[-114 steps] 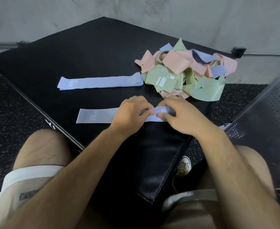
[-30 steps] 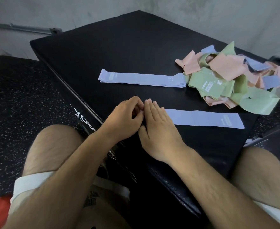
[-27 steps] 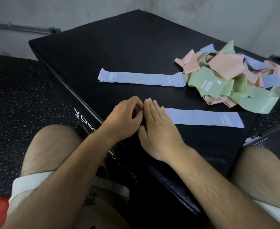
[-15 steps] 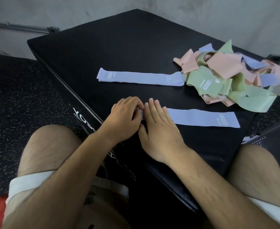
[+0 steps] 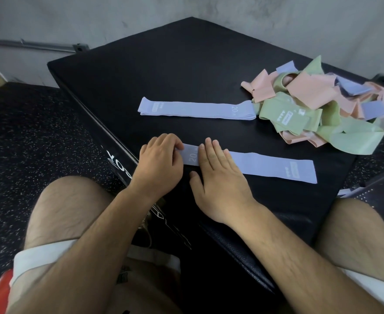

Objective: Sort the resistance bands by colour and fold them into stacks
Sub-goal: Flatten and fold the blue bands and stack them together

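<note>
Your left hand (image 5: 161,162): fingers curled onto the left end of the near lavender band (image 5: 265,165), gripping it; thumb hidden. Your right hand (image 5: 218,175): flat just beside the left, fingers straight and close together, pressing the band down next to its "20" print. The band lies flat on the black padded box (image 5: 163,71) near the front edge. Its long axis runs left-right, dipping slightly toward the right, label end pointing right. The far lavender band (image 5: 195,109) lies flat further back, roughly parallel, "20" end to the right. That end meets the mixed pile (image 5: 317,109) of pink, green and lavender bands at the box's right rear.
</note>
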